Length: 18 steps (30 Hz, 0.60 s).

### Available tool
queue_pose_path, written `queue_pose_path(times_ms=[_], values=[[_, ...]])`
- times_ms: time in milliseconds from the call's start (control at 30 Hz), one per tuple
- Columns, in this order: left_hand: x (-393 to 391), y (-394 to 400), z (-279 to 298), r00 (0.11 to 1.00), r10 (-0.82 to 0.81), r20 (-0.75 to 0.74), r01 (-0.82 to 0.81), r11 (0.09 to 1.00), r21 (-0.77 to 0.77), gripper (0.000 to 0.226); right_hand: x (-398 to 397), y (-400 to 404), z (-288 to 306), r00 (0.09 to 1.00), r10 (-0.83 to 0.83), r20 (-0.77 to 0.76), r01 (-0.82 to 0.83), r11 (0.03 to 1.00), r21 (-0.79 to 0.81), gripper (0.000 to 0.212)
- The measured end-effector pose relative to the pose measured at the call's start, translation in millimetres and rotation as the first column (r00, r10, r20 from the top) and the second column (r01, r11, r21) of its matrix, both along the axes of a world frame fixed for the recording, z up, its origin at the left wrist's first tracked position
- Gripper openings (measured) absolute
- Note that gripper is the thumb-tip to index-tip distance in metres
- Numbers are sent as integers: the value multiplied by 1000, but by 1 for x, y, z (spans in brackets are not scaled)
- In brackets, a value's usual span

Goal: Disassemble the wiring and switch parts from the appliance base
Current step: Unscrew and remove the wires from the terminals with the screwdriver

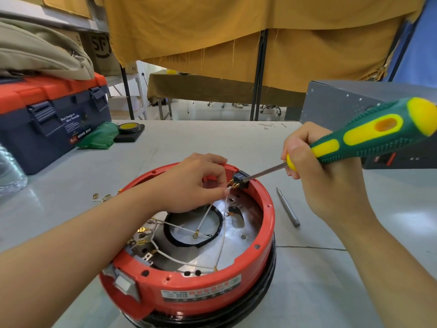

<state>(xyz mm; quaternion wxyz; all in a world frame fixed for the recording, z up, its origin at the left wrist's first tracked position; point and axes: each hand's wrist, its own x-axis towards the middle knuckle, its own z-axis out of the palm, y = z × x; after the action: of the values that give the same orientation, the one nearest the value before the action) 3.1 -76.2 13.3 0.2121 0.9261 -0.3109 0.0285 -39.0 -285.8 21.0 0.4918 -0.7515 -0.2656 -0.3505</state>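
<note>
Pinching a white wire (226, 200) right at the black socket block (240, 180), the left hand (189, 185) reaches over the red appliance base (201, 278), which sits at the bench's near edge. Right hand (328, 183) is wrapped around a green-yellow screwdriver (369, 136), tip touching that block on the far rim. Loose screwdriver bit (288, 207) lies just beside the base; blue-orange toolbox (47, 119) is at the bench's (212, 140) far left corner.

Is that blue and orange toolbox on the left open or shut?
Shut. The toolbox has its orange lid down flat on the blue body, both front latches lie folded down over the seam, and a beige bag rests on top.
</note>
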Motion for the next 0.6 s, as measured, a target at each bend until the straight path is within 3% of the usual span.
queue_pose_path(times_ms=[433,600], values=[[1,0,0,1000,-5,13,5,1000,5,13,4,1,-2,999,20,-43,-20,1000,0,31],[1,0,-1,1000,-9,10,9,1000,-4,13,1,2,-2,1000,2,26,-1,999,-50,26]])
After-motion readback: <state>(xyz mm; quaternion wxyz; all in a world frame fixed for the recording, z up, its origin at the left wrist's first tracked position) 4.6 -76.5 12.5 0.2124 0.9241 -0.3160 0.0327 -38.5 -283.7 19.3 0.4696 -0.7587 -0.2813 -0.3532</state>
